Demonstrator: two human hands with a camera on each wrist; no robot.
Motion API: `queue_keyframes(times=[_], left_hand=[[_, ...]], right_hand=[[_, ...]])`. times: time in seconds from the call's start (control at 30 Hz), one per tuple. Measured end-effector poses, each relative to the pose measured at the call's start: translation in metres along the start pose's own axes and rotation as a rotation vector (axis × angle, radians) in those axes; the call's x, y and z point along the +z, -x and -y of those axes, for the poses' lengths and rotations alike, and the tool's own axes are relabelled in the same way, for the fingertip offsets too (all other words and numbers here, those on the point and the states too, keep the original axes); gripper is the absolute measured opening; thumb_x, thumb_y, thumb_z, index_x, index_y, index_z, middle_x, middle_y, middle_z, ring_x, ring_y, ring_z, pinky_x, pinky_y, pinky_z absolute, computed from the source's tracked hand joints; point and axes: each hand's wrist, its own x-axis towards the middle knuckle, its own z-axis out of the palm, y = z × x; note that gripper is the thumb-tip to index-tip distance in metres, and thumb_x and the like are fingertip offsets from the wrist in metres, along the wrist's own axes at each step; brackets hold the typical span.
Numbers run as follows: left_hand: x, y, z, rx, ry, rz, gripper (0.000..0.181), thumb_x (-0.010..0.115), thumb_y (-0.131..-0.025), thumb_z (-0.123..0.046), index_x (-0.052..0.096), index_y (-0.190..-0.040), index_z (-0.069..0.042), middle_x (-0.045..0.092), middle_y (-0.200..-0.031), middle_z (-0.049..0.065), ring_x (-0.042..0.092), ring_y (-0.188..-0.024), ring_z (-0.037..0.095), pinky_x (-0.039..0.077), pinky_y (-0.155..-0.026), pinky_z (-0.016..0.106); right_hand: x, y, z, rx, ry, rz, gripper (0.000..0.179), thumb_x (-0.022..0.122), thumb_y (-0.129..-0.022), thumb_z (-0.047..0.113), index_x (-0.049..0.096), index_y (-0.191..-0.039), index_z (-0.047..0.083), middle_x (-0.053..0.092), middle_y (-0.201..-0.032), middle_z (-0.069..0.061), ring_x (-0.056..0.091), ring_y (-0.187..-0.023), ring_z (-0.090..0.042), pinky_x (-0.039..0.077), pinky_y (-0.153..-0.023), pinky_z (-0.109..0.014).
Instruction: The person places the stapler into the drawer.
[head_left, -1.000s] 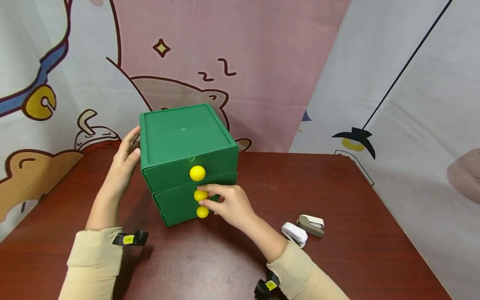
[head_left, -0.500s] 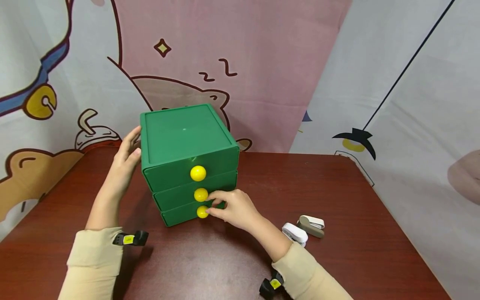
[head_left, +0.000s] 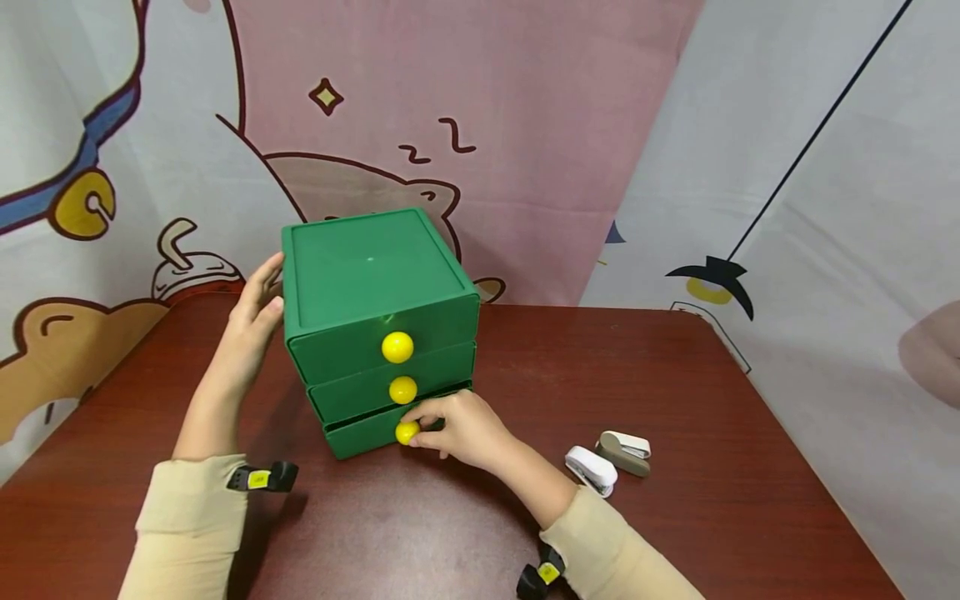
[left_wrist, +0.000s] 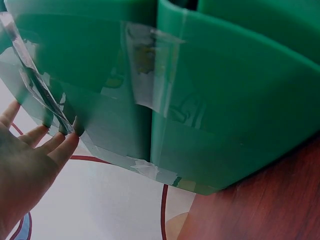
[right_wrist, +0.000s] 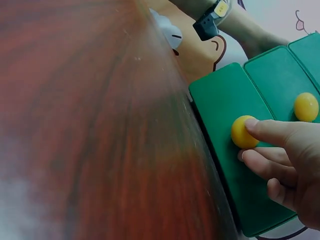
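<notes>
A green three-drawer box stands on the table, each drawer front bearing a round yellow knob. My right hand pinches the lowest yellow knob between thumb and fingers. The bottom drawer juts out slightly, a thin dark gap showing along its top edge. The upper two drawers look closed. On the box's left side rests my left hand, fingers extended against the green wall. In the left wrist view, the fingertips touch this side, where clear tape is stuck.
Right of the box, a white stapler and a grey-brown and white stapler lie on the reddish-brown table. A cartoon-printed cloth hangs behind the table. Each wrist wears a black strap with a camera.
My right hand has moved down from the middle knob to the lowest one. The bottom drawer has come out a little. My left hand has stayed against the box.
</notes>
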Motion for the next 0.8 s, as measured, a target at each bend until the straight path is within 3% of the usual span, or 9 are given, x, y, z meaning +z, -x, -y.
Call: queue_keyframes(times=[0.23,0.57,0.8], left_hand=[[0.000,0.000,0.000,-0.001,-0.010,0.002,0.059,0.050,-0.098,-0.029,0.028,-0.152,-0.016,0.023,-0.153,0.010,0.022,-0.136,0.025,0.023,-0.105,0.040],[0.000,0.001,-0.001,-0.004,-0.025,0.001,0.059,0.049,-0.098,-0.029,0.027,-0.152,-0.017,0.021,-0.154,0.010,0.021,-0.136,0.023,0.020,-0.106,0.041],[0.000,0.000,0.000,0.009,-0.021,-0.001,0.060,0.050,-0.098,-0.029,0.028,-0.152,-0.016,0.023,-0.153,0.010,0.023,-0.136,0.024,0.024,-0.104,0.038]], right_hand=[[-0.004,0.017,0.010,-0.015,0.014,0.053,0.018,0.077,-0.082,0.022,0.075,-0.099,0.021,0.067,-0.080,0.012,0.053,-0.044,0.004,0.044,-0.050,-0.017],[-0.008,0.041,0.021,-0.079,0.051,0.126,0.015,0.077,-0.083,0.021,0.074,-0.097,0.019,0.069,-0.082,0.011,0.048,-0.047,0.013,0.042,-0.053,-0.012],[-0.011,0.055,0.019,-0.155,0.092,0.120,0.016,0.078,-0.082,0.022,0.074,-0.097,0.021,0.069,-0.082,0.014,0.052,-0.066,0.016,0.040,-0.059,-0.010]])
